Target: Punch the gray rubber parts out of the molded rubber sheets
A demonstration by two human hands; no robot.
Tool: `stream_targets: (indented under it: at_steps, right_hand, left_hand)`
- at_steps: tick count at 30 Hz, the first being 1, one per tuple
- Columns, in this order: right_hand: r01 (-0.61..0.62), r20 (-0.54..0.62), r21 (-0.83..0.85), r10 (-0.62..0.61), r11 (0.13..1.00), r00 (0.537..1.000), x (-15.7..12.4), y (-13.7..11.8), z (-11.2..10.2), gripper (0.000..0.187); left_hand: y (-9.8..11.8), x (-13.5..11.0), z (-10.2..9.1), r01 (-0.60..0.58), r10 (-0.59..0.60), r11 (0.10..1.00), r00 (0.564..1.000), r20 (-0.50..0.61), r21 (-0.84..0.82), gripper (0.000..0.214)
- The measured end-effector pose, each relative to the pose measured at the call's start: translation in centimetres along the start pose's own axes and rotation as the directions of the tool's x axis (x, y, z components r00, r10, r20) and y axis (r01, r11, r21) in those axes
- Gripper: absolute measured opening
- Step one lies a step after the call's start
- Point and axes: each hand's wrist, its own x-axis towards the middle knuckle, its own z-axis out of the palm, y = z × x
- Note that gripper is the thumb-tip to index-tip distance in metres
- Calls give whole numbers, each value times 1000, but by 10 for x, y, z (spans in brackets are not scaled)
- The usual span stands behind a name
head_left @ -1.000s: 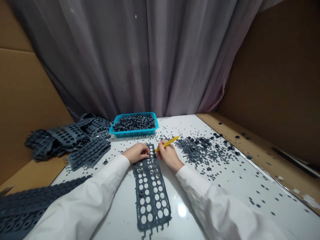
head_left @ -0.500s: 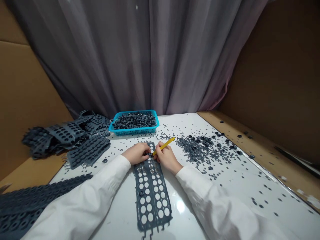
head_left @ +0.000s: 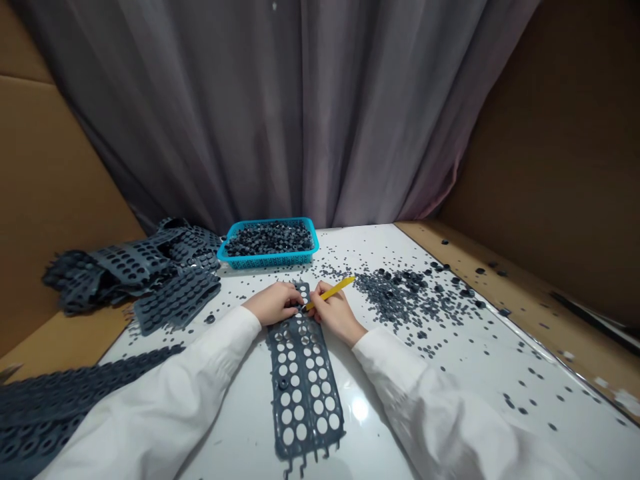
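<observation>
A long dark grey rubber sheet [head_left: 305, 383] full of round holes lies on the white table between my arms. My left hand [head_left: 274, 303] is closed, its fingers pinching the sheet's far end. My right hand [head_left: 334, 312] grips a thin yellow stick [head_left: 333, 291], whose tip rests on the sheet's far end beside my left fingers. One small dark disc still sits in a hole on the sheet's left side.
A blue basket [head_left: 270, 242] full of dark discs stands at the back. Loose discs [head_left: 405, 297] are scattered to the right. Piles of perforated rubber sheets [head_left: 145, 277] lie at the left, and more sheets [head_left: 45, 410] by my left sleeve. Cardboard walls and a grey curtain surround the table.
My right hand moved slightly left, bringing the stick's tip onto the sheet's far end beside my left fingers. The left hand has stayed on the sheet.
</observation>
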Motion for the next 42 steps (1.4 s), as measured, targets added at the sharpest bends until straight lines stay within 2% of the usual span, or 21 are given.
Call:
stream_targets:
  at_steps: [16, 27, 34, 38, 42]
  right_hand:
    - [-148, -1, 71, 148, 987, 989, 5, 1, 2, 14]
    - [-36, -36, -127, 32, 991, 999, 4, -4, 7, 18]
    - [-21, -58, -200, 9, 979, 998, 4, -4, 8, 20]
    - [-20, -55, -195, 9, 981, 998, 4, -4, 8, 19]
    - [-29, -50, -172, 20, 985, 999, 3, -5, 7, 19]
  left_hand:
    - [3, 1, -1, -4, 4, 999, 1000, 8, 40, 19]
    - [4, 3, -1, -46, 41, 992, 998, 44, 118, 16]
    - [7, 8, 2, -65, 49, 978, 995, 82, 198, 12]
    - [6, 4, 10, -44, 36, 983, 998, 47, 178, 18]
    - [4, 2, 10, -22, 24, 997, 1000, -17, 72, 17]
